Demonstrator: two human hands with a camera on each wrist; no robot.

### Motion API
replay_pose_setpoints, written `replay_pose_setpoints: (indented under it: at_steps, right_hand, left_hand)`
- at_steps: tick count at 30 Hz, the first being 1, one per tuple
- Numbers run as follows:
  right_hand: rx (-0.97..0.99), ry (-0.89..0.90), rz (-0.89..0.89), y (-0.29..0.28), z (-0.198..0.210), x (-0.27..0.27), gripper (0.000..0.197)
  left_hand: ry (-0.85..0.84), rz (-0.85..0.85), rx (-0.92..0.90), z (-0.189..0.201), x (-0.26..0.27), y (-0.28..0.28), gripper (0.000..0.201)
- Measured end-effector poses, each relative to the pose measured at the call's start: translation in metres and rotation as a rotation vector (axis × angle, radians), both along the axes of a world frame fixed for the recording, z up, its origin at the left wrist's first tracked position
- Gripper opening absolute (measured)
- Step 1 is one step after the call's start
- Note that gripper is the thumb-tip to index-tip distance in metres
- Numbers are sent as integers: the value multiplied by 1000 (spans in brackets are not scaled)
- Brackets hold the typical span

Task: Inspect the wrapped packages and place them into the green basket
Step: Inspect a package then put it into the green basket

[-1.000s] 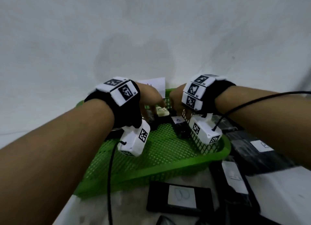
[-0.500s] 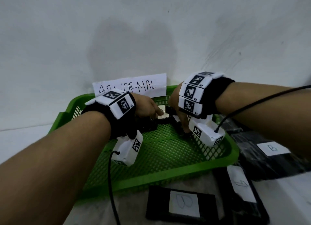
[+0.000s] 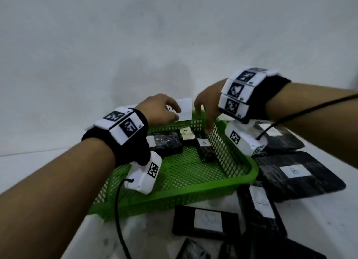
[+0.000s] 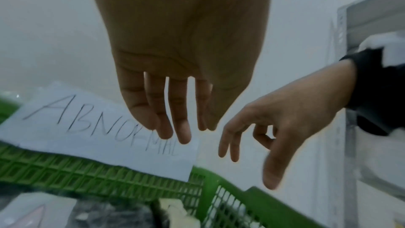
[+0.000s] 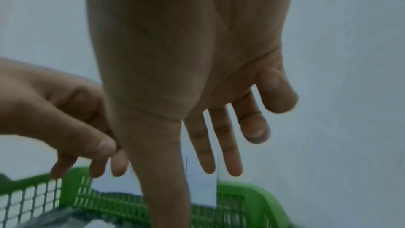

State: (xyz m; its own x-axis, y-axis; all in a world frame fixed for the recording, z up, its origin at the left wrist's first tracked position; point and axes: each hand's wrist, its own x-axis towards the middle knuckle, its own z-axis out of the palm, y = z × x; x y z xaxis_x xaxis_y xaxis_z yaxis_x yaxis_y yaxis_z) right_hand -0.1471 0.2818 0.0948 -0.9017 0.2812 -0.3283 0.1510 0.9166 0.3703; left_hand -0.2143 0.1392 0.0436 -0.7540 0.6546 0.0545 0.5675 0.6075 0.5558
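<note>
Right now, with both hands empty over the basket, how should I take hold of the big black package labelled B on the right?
Grip the package labelled B by its long edges, from above, with the right hand. It lies flat outside the green basket. Its near-left corner seems to overlap another package, so lift straight up.

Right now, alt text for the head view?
Both empty hands, left hand and right hand, hover over the far end of a green basket holding black wrapped packages. More labelled black packages lie on the table to its right.
</note>
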Motion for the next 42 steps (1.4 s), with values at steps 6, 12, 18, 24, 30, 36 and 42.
replay_pose_setpoints:
  at_steps: [6, 12, 18, 24, 30, 36, 42]
  right_hand:
    - [-229, 275, 114, -24, 37, 59, 29]
    - [-343, 212, 174, -72, 6, 114, 22]
    - [-381, -32, 349, -126, -44, 168, 34]
    - [-556, -98, 345, -133, -83, 200, 45]
    - [-700, -35, 386, -123, -83, 206, 54]
    - [-1222, 265, 353, -111, -69, 212, 52]
    - [-1592, 757, 185, -115, -73, 174, 42]
  left_hand:
    - [69, -29, 200, 28, 72, -47, 8]
    - [11, 6, 201, -2, 137, -108, 10]
    - [-56, 27, 18, -49, 211, -177, 35]
    - [-156, -106, -236, -62, 288, -208, 58]
    - [-148, 11, -20, -74, 279, -209, 37]
    - [-166, 125, 476, -52, 248, -212, 33]
    - [-211, 93, 668, -34, 201, -181, 41]
